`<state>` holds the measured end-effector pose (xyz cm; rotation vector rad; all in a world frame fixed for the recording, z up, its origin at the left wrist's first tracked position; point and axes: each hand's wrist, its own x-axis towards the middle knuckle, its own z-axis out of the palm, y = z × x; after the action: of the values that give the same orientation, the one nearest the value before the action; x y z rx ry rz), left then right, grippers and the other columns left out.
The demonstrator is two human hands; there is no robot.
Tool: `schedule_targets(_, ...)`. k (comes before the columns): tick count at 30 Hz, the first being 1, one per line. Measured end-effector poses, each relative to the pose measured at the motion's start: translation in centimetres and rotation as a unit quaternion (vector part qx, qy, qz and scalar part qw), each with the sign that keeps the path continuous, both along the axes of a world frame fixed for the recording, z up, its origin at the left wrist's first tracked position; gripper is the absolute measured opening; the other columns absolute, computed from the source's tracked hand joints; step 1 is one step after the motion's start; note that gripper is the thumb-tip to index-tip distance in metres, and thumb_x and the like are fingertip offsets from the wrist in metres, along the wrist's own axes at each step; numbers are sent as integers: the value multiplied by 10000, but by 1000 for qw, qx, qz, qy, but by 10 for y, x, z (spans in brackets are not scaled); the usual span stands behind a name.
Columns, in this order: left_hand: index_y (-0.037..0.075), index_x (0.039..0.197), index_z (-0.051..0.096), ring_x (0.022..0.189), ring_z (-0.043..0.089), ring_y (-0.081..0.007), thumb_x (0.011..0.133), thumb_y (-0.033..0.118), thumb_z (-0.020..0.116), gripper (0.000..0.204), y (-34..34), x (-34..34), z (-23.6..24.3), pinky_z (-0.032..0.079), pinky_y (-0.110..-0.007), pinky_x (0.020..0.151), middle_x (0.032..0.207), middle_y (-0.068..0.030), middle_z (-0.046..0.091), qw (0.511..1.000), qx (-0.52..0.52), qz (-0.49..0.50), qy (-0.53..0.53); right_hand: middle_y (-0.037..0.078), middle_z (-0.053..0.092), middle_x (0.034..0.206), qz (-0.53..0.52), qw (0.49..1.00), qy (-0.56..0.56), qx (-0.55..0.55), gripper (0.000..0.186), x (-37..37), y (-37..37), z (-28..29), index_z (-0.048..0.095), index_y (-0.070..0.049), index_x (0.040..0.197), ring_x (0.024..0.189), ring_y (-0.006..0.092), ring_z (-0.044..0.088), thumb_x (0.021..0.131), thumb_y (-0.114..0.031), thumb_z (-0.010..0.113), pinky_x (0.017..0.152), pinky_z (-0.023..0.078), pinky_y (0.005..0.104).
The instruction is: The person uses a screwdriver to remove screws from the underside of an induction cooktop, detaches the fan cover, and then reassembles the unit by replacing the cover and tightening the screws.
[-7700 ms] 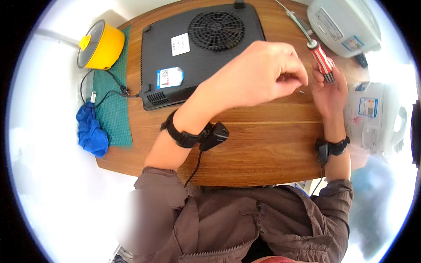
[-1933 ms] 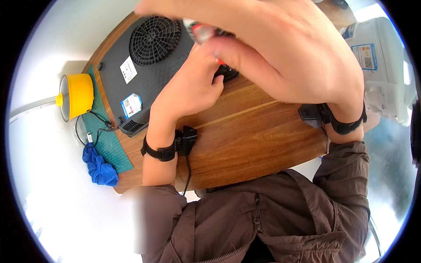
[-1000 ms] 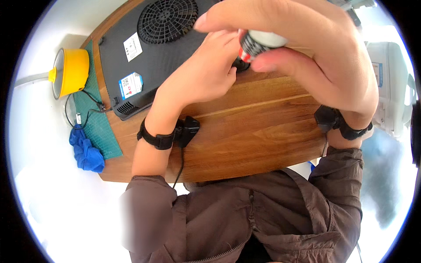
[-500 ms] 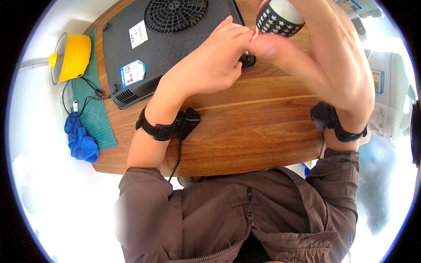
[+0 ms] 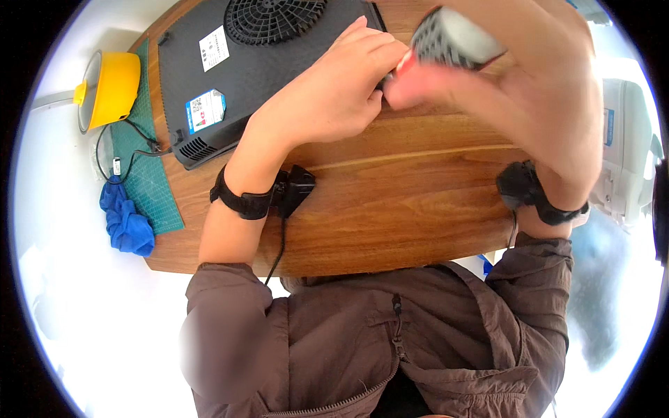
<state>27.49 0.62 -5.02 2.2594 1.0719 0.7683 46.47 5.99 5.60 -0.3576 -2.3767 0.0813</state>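
Observation:
A black induction cooker (image 5: 171,90) lies underside up on the wooden table, its round fan grille facing me. My left hand (image 5: 341,97) is over its near right corner, fingers curled together and thumb tucked in; what they pinch there is hidden. My right hand (image 5: 516,90), blurred by motion, is wrapped around a rounded grey tool (image 5: 446,43) with a black, white-starred band and a red part toward the left hand. The tool's kind is not clear. Its tip meets the left fingers, where the contact is covered. A black strap circles each wrist.
At the left stand a yellow pot (image 5: 115,90) and a green cutting mat (image 5: 160,202), with a blue cloth (image 5: 129,223) on the mat's edge. A black cord (image 5: 132,150) runs from the cooker. A whitish case (image 5: 624,139) stands beyond the table's right side.
My right hand has turned and shifted slightly right, tilting the starred tool with it. The left hand stays at the cooker's corner. The whole view has shifted a little.

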Motion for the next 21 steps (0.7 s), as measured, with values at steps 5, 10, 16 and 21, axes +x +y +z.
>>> schedule_targets(5, 36, 1217, 612, 1190, 550, -389, 732, -109, 603, 507, 4, 2, -5, 262, -573, 1237, 1185, -153, 625, 1000, 22, 12, -15, 110, 645, 894, 17, 999, -1, -28, 541, 3, -4, 2, 632, -13, 1161, 716, 298, 635, 709, -172, 885, 640, 521, 360)
schedule_targets(10, 18, 1175, 609, 1167, 549, -391, 731, -109, 584, 463, -2, 0, 1, 262, -570, 1237, 1139, -147, 621, 999, 12, 8, 52, 112, 647, 889, 15, 999, -2, -34, 533, 3, 3, -3, 629, -13, 1162, 711, 297, 636, 719, -174, 879, 641, 521, 356)
schedule_targets(16, 20, 1124, 606, 1144, 549, -380, 732, -105, 575, 412, 6, 1, -7, 267, -564, 1231, 1086, -137, 613, 1000, -20, -16, -16, 114, 650, 882, 22, 998, -16, -59, 523, 8, 0, 2, 625, -14, 1163, 706, 295, 638, 732, -177, 873, 643, 520, 353)
schedule_targets(21, 29, 1163, 611, 1158, 548, -378, 730, -102, 578, 454, 5, 0, -8, 267, -565, 1229, 1124, -138, 619, 1000, 10, -10, -6, 116, 652, 877, 25, 997, -19, -68, 516, 8, 5, 1, 621, -14, 1164, 701, 294, 640, 742, -179, 867, 644, 520, 349)
